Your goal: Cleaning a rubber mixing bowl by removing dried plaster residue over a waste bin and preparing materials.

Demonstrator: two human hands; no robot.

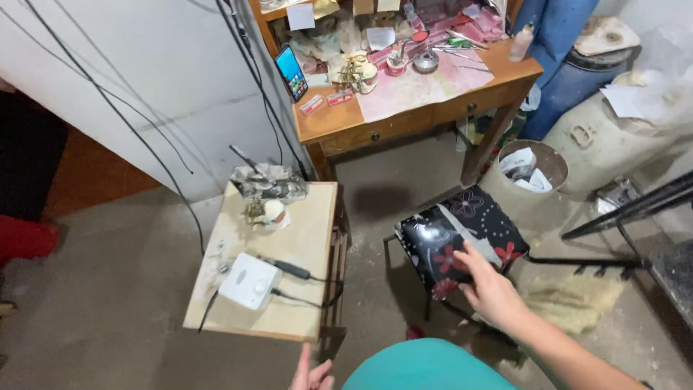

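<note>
A black stool with a red-and-white flower print is being reached for just right of the frame's centre, its padded seat being met at the near edge by the right hand, whose fingers are being held spread and flat, nothing pinched. At the bottom edge, left of centre, the left hand is being shown only in part, its fingers loosely apart and holding nothing. To the left of the stool, a small pale wooden surface is being occupied by a white control box with trailing black cables, a dark handpiece just beside it and a small white object farther up. In the upper centre, a cluttered wooden desk is being shared by a propped phone, tools and papers. A round bin is being seen right of the desk, with blue and grey barrels in the upper right.
</note>
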